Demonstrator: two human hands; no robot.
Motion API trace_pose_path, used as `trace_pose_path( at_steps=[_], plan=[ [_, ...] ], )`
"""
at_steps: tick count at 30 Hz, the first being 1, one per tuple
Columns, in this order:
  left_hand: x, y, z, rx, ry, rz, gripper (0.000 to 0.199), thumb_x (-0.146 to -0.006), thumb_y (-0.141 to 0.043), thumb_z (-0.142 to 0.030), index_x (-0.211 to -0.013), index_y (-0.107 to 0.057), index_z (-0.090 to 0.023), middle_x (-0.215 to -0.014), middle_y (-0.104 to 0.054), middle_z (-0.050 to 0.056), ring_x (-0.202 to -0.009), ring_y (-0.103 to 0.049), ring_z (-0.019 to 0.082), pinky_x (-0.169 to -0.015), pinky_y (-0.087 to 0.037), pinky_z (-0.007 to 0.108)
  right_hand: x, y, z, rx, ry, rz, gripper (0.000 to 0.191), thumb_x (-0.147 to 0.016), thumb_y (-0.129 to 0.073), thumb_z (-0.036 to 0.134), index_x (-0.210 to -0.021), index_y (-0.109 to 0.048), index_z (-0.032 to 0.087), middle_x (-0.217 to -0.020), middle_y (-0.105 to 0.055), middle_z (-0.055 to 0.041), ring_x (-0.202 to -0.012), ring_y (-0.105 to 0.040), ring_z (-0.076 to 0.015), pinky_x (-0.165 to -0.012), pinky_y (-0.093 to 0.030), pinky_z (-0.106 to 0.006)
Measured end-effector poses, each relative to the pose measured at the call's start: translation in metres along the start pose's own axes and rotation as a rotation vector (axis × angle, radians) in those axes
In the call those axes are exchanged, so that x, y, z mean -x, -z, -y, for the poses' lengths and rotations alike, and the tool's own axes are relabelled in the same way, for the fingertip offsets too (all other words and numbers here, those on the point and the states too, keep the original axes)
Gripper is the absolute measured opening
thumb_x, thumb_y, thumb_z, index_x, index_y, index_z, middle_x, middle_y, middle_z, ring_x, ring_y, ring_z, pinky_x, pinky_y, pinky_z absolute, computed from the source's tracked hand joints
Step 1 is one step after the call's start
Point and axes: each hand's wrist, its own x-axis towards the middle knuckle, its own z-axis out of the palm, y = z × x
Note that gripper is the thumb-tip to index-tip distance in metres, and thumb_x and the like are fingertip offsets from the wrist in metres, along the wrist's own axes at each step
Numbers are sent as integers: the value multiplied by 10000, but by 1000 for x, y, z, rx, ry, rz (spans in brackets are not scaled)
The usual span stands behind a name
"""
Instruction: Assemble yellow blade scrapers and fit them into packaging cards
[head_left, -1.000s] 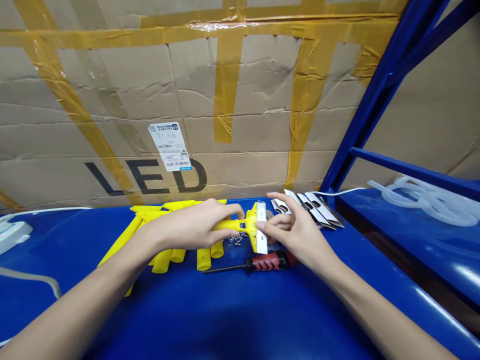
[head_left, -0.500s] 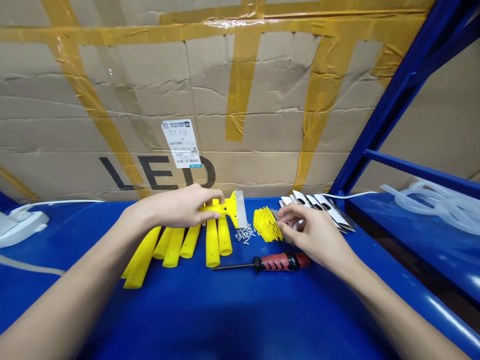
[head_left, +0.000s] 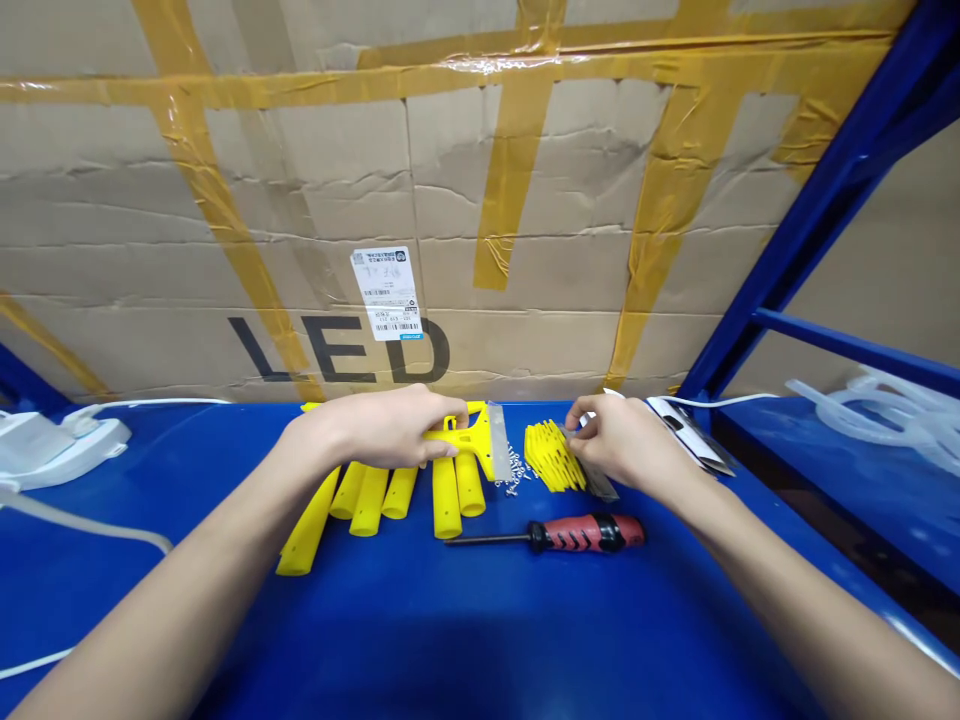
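In the head view, my left hand (head_left: 409, 428) is closed round the handle of a yellow scraper (head_left: 476, 440). Its wide metal blade (head_left: 498, 442) points right, above a small heap of screws (head_left: 513, 474). My right hand (head_left: 619, 440) has thumb and fingertips pinched together beside a row of flat yellow plastic pieces (head_left: 553, 456). Thin grey plates (head_left: 600, 484) lie under those fingertips; what the pinch holds, if anything, I cannot make out. Several yellow tube handles (head_left: 445, 500) lie below and left of the scraper.
A red and black screwdriver (head_left: 585, 533) lies across the blue shelf (head_left: 480, 640) in front. White-and-black packets (head_left: 690, 432) are partly behind my right hand. A large taped cardboard box (head_left: 300, 220) walls off the back. A white power strip (head_left: 67, 445) sits left, clear tubing (head_left: 892, 412) right.
The view has swung a little left, so everything sits further right. My left hand still holds the scraper. My right fingertips have closed more tightly by the grey plates.
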Motion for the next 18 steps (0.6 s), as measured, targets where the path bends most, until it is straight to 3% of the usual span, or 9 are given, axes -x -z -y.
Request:
trace_pose_path(
  at_steps=[3,7,11,18],
  plan=[
    [-1,-1,-1,-2,8,5,506,-978,-522,-408,-1441,-506,-204,-1398,-625,145,-1197,-627,302,-945,-483,385,-1,-3,-1,4,-5,21,190,-667,-723,98,-798,-750,232,-690,-752,-40,-729,-727,-245,-639,-510,-298],
    [-1,-1,-2,-2,14,32,500,-983,-511,-425,-1430,-519,-199,-1326,-664,141,-1106,-661,294,-876,-502,377,-1,-6,-2,18,-17,47,224,-656,-720,101,-841,-761,219,-727,-761,-49,-762,-734,-247,-681,-521,-297],
    [0,0,-6,12,7,25,527,-984,-512,-429,-1465,-486,-214,-1345,-654,135,-1139,-647,295,-894,-495,376,0,-8,-2,27,-21,62,254,-667,-691,97,-887,-761,204,-777,-770,-69,-817,-739,-265,-723,-525,-316],
    [1,1,-13,0,-5,32,441,-987,-522,-401,-1378,-564,-202,-1321,-663,127,-1137,-646,279,-917,-481,354,9,16,-1,-67,-24,-40,347,-675,-679,125,-1003,-748,214,-760,-767,-26,-760,-722,-245,-659,-503,-327]
  ],
)
